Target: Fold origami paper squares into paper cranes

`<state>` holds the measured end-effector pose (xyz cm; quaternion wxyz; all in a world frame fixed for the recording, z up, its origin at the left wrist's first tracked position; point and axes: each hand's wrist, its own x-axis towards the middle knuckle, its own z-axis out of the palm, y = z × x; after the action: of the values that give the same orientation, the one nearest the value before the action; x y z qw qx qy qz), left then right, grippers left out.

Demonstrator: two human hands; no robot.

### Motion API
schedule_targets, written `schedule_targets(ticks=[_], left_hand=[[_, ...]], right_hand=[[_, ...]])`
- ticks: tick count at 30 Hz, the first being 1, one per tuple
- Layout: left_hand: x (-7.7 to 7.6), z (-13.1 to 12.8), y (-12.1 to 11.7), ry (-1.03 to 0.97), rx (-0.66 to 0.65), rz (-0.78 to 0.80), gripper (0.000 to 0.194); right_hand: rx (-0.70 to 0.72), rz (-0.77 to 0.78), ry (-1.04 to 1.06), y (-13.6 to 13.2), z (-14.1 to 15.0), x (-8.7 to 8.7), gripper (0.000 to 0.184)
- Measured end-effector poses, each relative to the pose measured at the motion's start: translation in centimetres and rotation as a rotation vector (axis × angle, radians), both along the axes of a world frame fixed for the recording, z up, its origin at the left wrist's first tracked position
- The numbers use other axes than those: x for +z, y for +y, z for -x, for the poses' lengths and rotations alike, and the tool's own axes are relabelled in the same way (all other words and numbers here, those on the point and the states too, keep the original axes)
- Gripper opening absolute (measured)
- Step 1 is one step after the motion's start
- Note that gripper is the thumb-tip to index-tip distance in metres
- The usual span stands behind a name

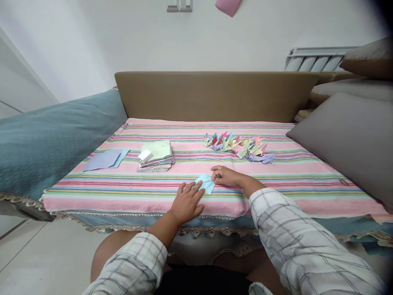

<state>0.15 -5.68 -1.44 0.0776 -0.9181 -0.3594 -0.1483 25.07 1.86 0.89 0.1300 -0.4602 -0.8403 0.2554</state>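
Observation:
A light blue folded paper (205, 182) lies on the striped cloth (129, 192) near the front edge. My left hand (187, 201) rests flat on the paper's left side, fingers stretched out. My right hand (225, 176) has its fingers curled and pressed down on the paper's right edge. Both arms wear checked sleeves.
A heap of several folded paper cranes (238, 146) lies behind my right hand. A stack of paper squares (157, 155) with a small white block on top and two loose sheets (104, 159) lie at the left. A blue cushion (46, 139) and grey pillows (346, 139) flank the cloth.

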Motion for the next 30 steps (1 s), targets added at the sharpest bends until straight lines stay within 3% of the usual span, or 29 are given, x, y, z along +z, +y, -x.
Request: schedule_targets(ticks=[5, 12, 18, 22, 24, 27, 30], left_hand=[[0.7, -0.4, 0.5, 0.042, -0.066, 0.01, 0.046], [-0.2, -0.4, 0.8, 0.034, -0.083, -0.003, 0.06], [-0.3, -0.4, 1.0, 0.041, -0.084, 0.021, 0.059], [-0.4, -0.5, 1.0, 0.032, -0.079, 0.039, 0.058], [-0.4, -0.5, 1.0, 0.032, -0.077, 0.043, 0.058], [-0.4, -0.6, 1.0, 0.047, -0.068, 0.036, 0.06], [-0.3, -0.6, 0.9, 0.057, -0.058, 0.024, 0.063]], right_hand=[[-0.036, -0.042, -0.001, 0.0, 0.0, -0.6, 0.021], [-0.076, -0.107, 0.023, -0.7, 0.0, -0.7, 0.017], [-0.125, -0.184, 0.033, -1.8, 0.1, -0.6, 0.019], [-0.247, -0.406, 0.096, -3.8, 0.6, -1.1, 0.029], [-0.227, -0.521, 0.098, -5.3, 1.4, -1.6, 0.031], [-0.127, -0.582, -0.002, -7.4, 2.8, -2.4, 0.036], [-0.176, -0.587, -0.098, -8.4, 3.8, -3.0, 0.04]])
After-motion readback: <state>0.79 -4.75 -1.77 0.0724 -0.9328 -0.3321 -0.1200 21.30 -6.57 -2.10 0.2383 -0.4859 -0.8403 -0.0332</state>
